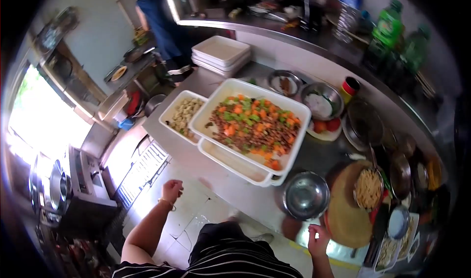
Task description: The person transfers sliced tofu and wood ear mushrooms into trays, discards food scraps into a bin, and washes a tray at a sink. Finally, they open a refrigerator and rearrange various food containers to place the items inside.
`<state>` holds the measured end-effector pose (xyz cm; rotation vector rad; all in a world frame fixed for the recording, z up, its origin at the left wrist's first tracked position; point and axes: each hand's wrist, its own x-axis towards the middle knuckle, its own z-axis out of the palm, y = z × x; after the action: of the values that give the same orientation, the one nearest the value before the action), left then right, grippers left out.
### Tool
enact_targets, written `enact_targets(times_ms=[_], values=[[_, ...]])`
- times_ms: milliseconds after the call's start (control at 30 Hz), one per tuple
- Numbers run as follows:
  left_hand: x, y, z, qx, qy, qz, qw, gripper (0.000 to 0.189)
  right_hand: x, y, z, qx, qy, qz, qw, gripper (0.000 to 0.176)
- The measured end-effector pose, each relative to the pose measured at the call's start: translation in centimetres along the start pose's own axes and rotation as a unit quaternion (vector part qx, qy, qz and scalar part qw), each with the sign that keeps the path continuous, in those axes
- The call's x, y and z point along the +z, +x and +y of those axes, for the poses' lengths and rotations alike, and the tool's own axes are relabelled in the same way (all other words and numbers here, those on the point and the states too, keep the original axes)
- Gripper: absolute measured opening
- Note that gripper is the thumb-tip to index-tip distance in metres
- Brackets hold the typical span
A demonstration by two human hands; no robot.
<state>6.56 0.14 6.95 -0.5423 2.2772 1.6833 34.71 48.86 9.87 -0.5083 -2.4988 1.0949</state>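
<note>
My left hand [171, 190] hangs over the floor, left of the counter, with its fingers curled in; what they hold, if anything, is too small to tell. Close to the counter's front edge is my right hand [319, 240], below an empty metal bowl [306, 195], its fingers bent and details blurred. A large white tray [303, 112] holds diced carrot, green pieces and brown meat. It rests partly over a tray of pale cubes [183, 112] and an emptier white tray [230, 162]. Right of the bowl lies a round wooden board [346, 214].
Stacked white trays [222, 50] stand at the counter's back. A bowl of pale strips [368, 189] sits on the board's right side. Metal bowls [322, 101] line the back right. A person in blue [169, 25] stands beyond. A stove [88, 180] is at left.
</note>
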Motion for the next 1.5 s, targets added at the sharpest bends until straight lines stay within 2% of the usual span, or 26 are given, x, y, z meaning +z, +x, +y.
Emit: enact_targets(times_ms=[33,67,133,167,200,267,333,367,400,500,600,667,733,800,867,933,1000,1033,1200,1233,1267,1300,1333,1433,1467,1500], values=[[-0.7,1.0,1.5,-0.005,-0.038,0.02,0.999,0.016,0.2,1.4,-0.7,-0.003,0.015,0.008,1.0,0.012],[-1.2,2.2,3.5,-0.008,-0.075,0.036,0.996,0.017,1.1,2.0,-0.4,0.042,0.068,0.035,0.996,0.011],[-2.1,6.2,7.2,0.049,-0.126,0.05,0.99,0.024,2.5,3.6,-2.0,0.099,0.161,0.065,0.98,0.011],[-2.2,8.4,9.6,0.046,-0.209,0.012,0.977,0.026,3.5,3.9,-1.8,0.112,0.182,0.074,0.974,0.011],[-1.6,9.8,13.0,0.064,-0.222,0.007,0.973,0.026,4.7,4.1,-1.5,0.102,0.19,0.085,0.973,0.015],[-0.3,16.3,17.3,0.109,-0.194,-0.03,0.975,0.024,6.5,4.3,-1.8,0.088,0.151,0.11,0.979,0.015],[2.6,21.9,22.9,0.163,-0.165,-0.076,0.97,0.018,7.4,4.2,-4.8,0.13,0.083,0.11,0.982,0.015],[4.1,26.1,24.7,0.189,-0.144,-0.109,0.965,0.016,7.6,4.9,-7.3,0.111,-0.009,0.117,0.987,0.015],[6.2,29.0,26.8,0.187,-0.156,-0.088,0.966,0.015,9.4,4.5,-8.1,0.17,0.105,0.196,0.96,0.013],[11.4,37.7,32.3,0.15,-0.21,-0.129,0.957,0.019,11.4,2.9,-10.1,0.322,0.106,0.22,0.915,0.017],[17.1,46.5,34.9,0.116,-0.268,-0.137,0.947,0.024,12.0,3.3,-15.1,0.354,0.085,0.246,0.898,0.019],[19.1,51.5,35.8,0.024,-0.305,-0.242,0.921,0.029,12.2,2.3,-16.5,0.366,0.058,0.275,0.887,0.021],[22.4,53.2,36.6,0.021,-0.198,-0.036,0.979,0.028,13.0,0.0,-16.8,0.381,0.054,0.317,0.867,0.021],[23.5,54.1,37.2,0.002,-0.149,0.012,0.989,0.028,14.0,-1.7,-17.3,0.419,0.07,0.342,0.838,0.02],[23.7,51.6,39.5,-0.037,-0.044,0.117,0.991,0.029,15.6,-3.6,-17.5,0.433,0.092,0.371,0.816,0.02],[24.4,61.6,36.1,-0.01,-0.088,0.093,0.992,0.031,16.5,-3.2,-18.7,0.473,0.1,0.35,0.802,0.019],[23.9,58.8,37.4,0.089,-0.174,0.079,0.978,0.031,16.7,-2.0,-20.0,0.466,0.081,0.311,0.824,0.019],[23.0,53.7,39.9,0.123,-0.106,0.087,0.983,0.031,16.6,-1.8,-20.1,0.459,0.067,0.304,0.832,0.018],[18.8,55.6,42.9,0.087,-0.234,0.112,0.962,0.025,16.0,-0.7,-20.0,0.416,0.022,0.281,0.865,0.018],[17.1,55.3,42.9,0.051,-0.231,0.097,0.967,0.023,16.1,-0.4,-20.1,0.395,0.012,0.297,0.869,0.015],[14.9,53.1,43.2,0.016,-0.228,0.082,0.97,0.022,16.2,-0.9,-19.8,0.408,0.032,0.28,0.868,0.02],[13.4,50.9,43.2,0.011,-0.216,0.054,0.975,0.022,16.2,-1.8,-19.0,0.421,0.051,0.263,0.866,0.027],[11.9,51.9,42.3,0.001,-0.246,0.01,0.969,0.025,16.1,-2.6,-18.2,0.435,0.069,0.246,0.863,0.034],[7.4,43.8,42.2,0.02,-0.278,-0.134,0.951,0.035,15.9,-3.5,-14.5,0.332,0.06,0.365,0.868,0.014],[6.2,42.4,41.7,0.031,-0.28,-0.191,0.94,0.041,14.7,-1.8,-15.7,0.319,0.05,0.401,0.857,0.014],[4.9,40.9,41.5,0.044,-0.28,-0.248,0.926,0.047,13.8,-0.8,-16.0,0.291,0.099,0.448,0.84,0.014]])
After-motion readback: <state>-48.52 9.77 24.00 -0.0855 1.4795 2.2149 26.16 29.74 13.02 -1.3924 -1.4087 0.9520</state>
